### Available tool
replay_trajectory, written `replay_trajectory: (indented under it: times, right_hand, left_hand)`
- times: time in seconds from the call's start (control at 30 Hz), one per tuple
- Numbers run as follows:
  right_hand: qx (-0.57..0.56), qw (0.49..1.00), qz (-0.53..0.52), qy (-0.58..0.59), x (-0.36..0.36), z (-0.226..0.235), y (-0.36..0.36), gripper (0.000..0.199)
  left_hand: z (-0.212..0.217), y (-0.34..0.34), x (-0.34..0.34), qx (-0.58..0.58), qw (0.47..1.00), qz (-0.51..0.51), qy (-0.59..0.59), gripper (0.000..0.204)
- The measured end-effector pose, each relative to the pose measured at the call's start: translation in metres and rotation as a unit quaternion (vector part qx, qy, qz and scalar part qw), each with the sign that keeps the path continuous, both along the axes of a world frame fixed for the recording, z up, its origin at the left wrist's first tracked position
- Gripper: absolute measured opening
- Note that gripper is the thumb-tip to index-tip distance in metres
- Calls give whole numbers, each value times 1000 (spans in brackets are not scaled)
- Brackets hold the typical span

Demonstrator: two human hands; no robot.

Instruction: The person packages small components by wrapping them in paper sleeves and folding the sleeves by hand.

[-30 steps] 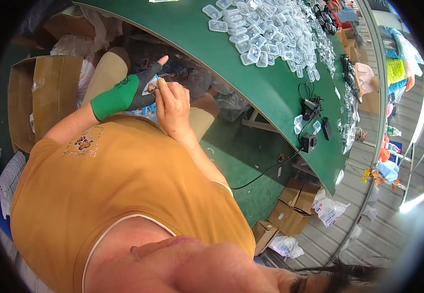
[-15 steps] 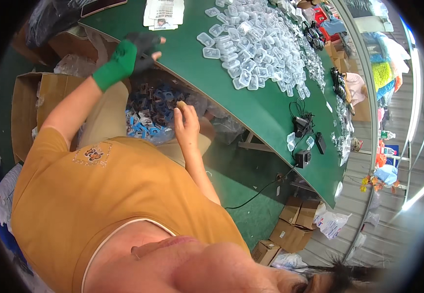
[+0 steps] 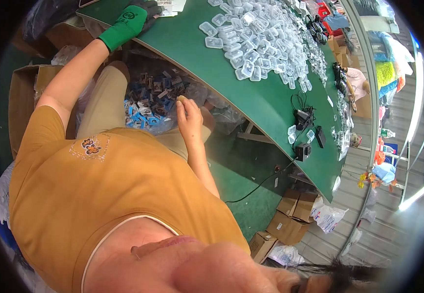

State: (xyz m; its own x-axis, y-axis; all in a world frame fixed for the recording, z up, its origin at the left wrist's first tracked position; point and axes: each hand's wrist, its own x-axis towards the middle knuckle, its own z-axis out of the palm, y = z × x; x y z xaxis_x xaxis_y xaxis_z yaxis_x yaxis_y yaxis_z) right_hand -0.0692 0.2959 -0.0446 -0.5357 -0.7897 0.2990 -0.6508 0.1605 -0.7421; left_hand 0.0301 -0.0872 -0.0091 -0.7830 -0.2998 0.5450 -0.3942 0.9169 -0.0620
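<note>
head view, left hand [image 3: 145, 15] by papers [image 3: 173, 6], right hand [image 3: 190, 121] near blue parts [image 3: 146, 116]

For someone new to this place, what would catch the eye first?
Probably the big heap of clear plastic cases on the green table. Then the left hand in its green-and-dark glove, near white papers at the picture's top. Below the table's edge lie small blue and brown pieces.

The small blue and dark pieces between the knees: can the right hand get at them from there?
Probably yes: the right hand is close beside the blue and dark pieces, which show openly from above, and the green table doesn't seem to block the way.
</note>
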Motion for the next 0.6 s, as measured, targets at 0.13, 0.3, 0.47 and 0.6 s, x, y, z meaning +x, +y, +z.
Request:
replay_trajectory:
  times: [0.13, 0.3, 0.47, 0.6]
  right_hand:
    - [-8, 1000, 2, -6, 4, 6, -5, 15]
    - [-16, 1000, 16, 11, 10, 8, -6, 14]
    - [-46, 984, 34, -170, 18, 1, -13, 21]
    - [-79, 880, 45, -466, 10, 23, -40, 38]
  left_hand:
    - [37, 27, -11, 96, 994, 19, -36, 49]
    - [8, 43, 19, 69, 997, -34, 8, 51]
    - [-6, 70, 54, 12, 986, -153, 59, 44]
    - [14, 88, 56, -23, 970, -210, 121, 39]
